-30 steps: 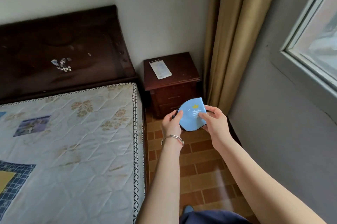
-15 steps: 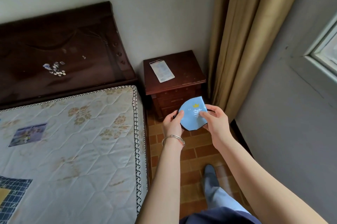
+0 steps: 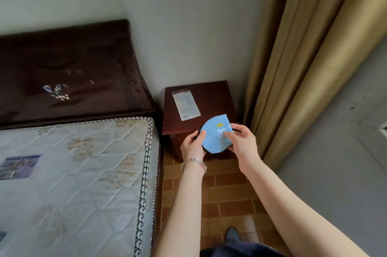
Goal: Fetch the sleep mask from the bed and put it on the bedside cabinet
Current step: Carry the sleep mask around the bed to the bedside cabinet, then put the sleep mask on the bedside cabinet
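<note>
The light blue sleep mask (image 3: 215, 135), folded in half with a small yellow crown and white marks on it, is held in the air between both hands. My left hand (image 3: 192, 145), with a silver bangle on the wrist, pinches its left edge. My right hand (image 3: 243, 141) grips its right side and the black strap. The mask hovers over the front edge of the dark wooden bedside cabinet (image 3: 211, 97), which stands in the corner to the right of the bed (image 3: 73, 173).
A white plastic packet (image 3: 186, 105) lies on the left half of the cabinet top. Beige curtains (image 3: 297, 57) hang just right of the cabinet. A dark headboard (image 3: 67, 72) backs the bare mattress. Brown floor tiles (image 3: 230, 204) run between bed and wall; my shoe (image 3: 231, 234) shows below.
I have stepped closer to the cabinet. Both hands have carried the mask forward, from in front of the drawers to above the cabinet's front edge.
</note>
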A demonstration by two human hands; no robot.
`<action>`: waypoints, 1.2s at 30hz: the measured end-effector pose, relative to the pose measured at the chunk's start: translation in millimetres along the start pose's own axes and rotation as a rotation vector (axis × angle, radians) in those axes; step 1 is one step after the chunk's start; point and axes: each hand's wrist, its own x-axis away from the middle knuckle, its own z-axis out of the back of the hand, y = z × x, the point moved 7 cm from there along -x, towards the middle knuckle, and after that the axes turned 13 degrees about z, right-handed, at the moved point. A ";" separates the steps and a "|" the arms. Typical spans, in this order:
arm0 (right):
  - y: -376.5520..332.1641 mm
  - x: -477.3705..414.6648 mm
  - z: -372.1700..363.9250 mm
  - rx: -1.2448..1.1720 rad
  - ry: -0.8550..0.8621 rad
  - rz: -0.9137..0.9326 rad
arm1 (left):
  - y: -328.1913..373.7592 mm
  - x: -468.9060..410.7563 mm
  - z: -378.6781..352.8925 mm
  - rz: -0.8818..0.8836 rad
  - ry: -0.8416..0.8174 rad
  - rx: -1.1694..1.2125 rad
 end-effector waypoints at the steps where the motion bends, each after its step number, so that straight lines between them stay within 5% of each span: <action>1: -2.3 -11.7 -0.9 -0.004 -0.004 0.006 | 4.3 -6.3 -7.8 -0.004 0.006 0.001; 21: -2.5 -194.9 -57.7 -0.006 0.026 -0.039 | 91.2 -158.0 -103.2 0.011 0.016 0.019; 36: -13.6 -348.0 -145.3 -0.058 0.146 -0.068 | 204.4 -318.4 -174.9 0.096 -0.126 -0.089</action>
